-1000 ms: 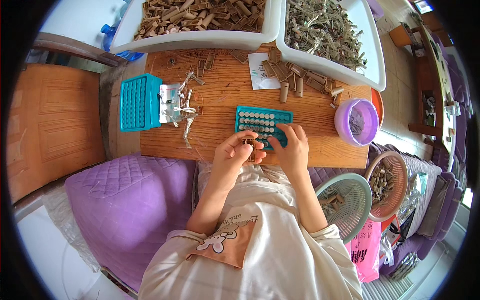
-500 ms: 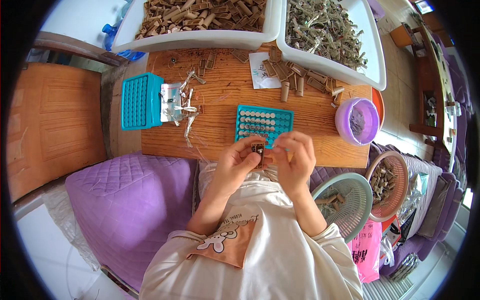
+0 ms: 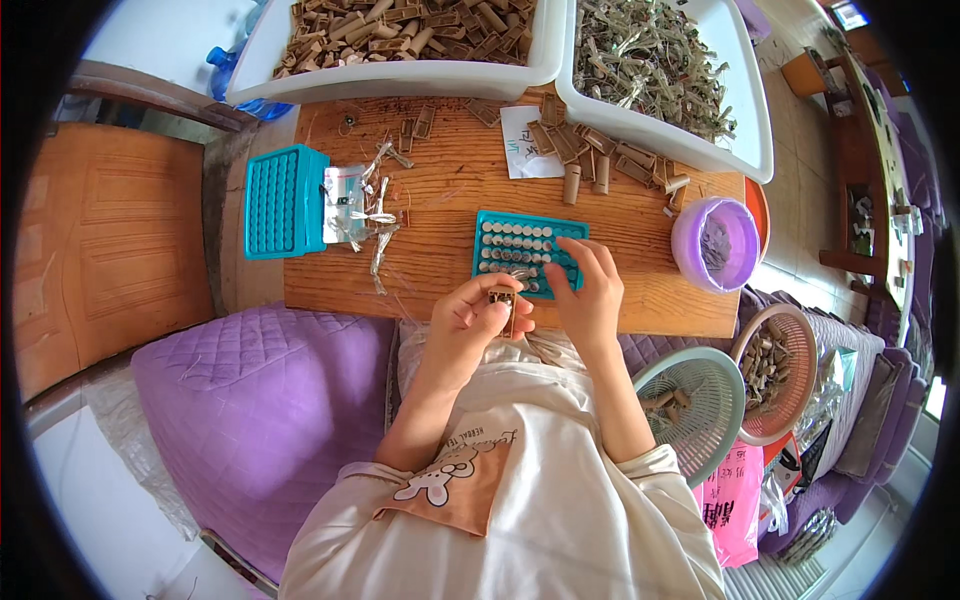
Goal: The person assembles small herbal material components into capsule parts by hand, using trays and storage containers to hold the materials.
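Observation:
Near the table's front edge, my left hand (image 3: pixel 468 325) is closed around a small brown plastic casing (image 3: pixel 503 298) with an open side and dark and light bits inside it. Just beyond lies a teal tray (image 3: pixel 575 228) with rows of round pockets. Several silvery button cells (image 3: pixel 515 243) sit in its left part. My right hand (image 3: pixel 592 290) reaches over the tray's right side, thumb and forefinger apart near the last cells. Nothing shows between those fingers.
Two white bins hold brown casings (image 3: pixel 400 45) and wired parts (image 3: pixel 650 75) at the back. Loose casings (image 3: pixel 600 160) lie before them. Leftward are wire bundles (image 3: pixel 378 215) and stacked teal trays (image 3: pixel 285 205); rightward, a purple bowl (image 3: pixel 742 250) and two plastic baskets (image 3: pixel 738 400).
My right hand has moved away from the casing, forward over the tray, and its fingers have spread. The left hand has shifted slightly left and tilted the casing.

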Tool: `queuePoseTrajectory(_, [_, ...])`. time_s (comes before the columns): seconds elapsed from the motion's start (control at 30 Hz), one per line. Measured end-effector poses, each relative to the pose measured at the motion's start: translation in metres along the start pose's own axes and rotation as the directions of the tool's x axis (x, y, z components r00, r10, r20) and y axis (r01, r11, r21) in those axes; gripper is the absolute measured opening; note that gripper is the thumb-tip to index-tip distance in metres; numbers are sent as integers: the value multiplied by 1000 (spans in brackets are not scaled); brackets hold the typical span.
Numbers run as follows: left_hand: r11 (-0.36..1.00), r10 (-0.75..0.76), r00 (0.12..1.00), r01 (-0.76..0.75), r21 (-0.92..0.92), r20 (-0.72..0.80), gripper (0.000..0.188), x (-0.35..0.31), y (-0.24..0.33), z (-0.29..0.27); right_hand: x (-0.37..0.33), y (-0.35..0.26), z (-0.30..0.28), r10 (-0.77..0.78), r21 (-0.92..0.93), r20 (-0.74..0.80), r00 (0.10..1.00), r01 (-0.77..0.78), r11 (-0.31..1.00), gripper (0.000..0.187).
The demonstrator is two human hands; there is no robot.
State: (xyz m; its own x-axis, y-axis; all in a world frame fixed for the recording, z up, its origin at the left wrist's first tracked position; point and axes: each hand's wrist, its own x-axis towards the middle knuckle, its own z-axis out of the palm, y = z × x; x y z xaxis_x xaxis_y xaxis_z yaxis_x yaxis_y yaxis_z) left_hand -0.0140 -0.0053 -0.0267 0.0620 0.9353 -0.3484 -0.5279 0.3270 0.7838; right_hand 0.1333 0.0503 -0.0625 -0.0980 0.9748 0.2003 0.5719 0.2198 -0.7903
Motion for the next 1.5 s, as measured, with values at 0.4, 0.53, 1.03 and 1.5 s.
queuePoseTrajectory(0.4, [999,45,999,-45,-15,2,26,-4,4,1,-1,5,8,13,4,-155,988,-13,1000,11])
queuePoseTrajectory(0.53, [1000,-11,999,12,-16,52,34,-8,5,6,-9,-38,-12,-66,248,-131,989,97,964,15])
queuePoseTrajectory(1.03, [993,-102,986,109,-45,133,31,-14,-6,14,-8,-51,-44,-170,282,260,951,93,955,15])
queuePoseTrajectory(1.5, [907,-253,938,145,395,236,25,-19,1,18,34,-39,-64,-116,305,888,446,-379,874,33])
